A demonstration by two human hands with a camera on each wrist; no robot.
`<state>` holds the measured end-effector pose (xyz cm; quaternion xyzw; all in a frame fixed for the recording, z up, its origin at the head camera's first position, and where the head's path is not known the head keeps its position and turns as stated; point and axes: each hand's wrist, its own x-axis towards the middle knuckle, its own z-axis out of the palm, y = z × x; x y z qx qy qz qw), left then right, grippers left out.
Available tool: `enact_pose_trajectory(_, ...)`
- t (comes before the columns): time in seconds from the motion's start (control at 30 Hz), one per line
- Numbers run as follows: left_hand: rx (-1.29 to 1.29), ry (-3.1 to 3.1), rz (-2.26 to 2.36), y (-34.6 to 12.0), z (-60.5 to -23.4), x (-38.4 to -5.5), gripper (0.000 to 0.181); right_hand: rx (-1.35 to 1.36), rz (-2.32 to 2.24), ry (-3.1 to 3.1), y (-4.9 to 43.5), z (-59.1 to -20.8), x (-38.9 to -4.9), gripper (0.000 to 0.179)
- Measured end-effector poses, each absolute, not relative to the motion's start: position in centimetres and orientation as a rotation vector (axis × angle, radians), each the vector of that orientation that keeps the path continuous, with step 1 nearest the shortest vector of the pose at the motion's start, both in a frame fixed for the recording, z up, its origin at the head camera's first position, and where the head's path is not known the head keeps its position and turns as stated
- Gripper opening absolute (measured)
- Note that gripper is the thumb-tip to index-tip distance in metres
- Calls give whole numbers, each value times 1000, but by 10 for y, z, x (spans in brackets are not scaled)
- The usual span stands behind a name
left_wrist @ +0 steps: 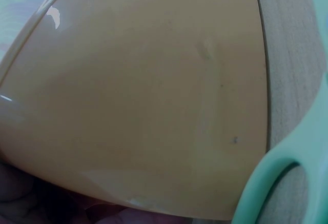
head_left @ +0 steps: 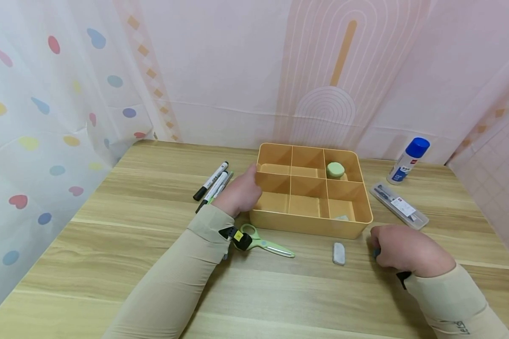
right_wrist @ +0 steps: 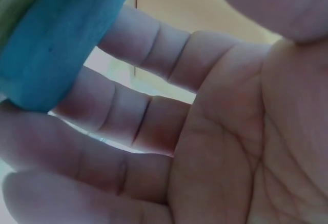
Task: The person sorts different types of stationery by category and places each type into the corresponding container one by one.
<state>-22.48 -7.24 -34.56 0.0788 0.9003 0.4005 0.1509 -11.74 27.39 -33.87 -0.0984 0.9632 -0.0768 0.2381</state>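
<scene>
My left hand (head_left: 242,192) grips the left side of an orange divided storage box (head_left: 305,226). In the left wrist view the box wall (left_wrist: 143,101) fills most of the picture, with fingers (left_wrist: 20,196) at its lower left edge. My right hand (head_left: 411,249) is just off the box's front right corner, low over the table. Between its thumb and fingers it pinches a small blue block (right_wrist: 56,44), mostly hidden in the head view; its exact kind cannot be told. A grey eraser-like block (head_left: 339,253) lies left of that hand. Green-handled scissors (head_left: 263,242) lie before the box.
Several markers (head_left: 212,181) lie left of the box. A round pale green piece (head_left: 335,170) sits in its back right compartment, and a small pale piece (head_left: 341,218) in the front right one. To the right are a clear flat case (head_left: 399,205) and an upright blue-capped bottle (head_left: 408,161).
</scene>
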Motion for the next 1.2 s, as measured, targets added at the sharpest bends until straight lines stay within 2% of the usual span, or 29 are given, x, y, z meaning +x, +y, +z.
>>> enact_pose_trajectory(0.87, 216, 2578, 1147, -72, -345, -225, 77, -299, -245, 2867, 273, -335, -117, 11)
enact_pose_trajectory(1.2, 244, 2587, 1162, -73, -347, -226, 77, -285, -206, 2989, 273, -331, -117, 25)
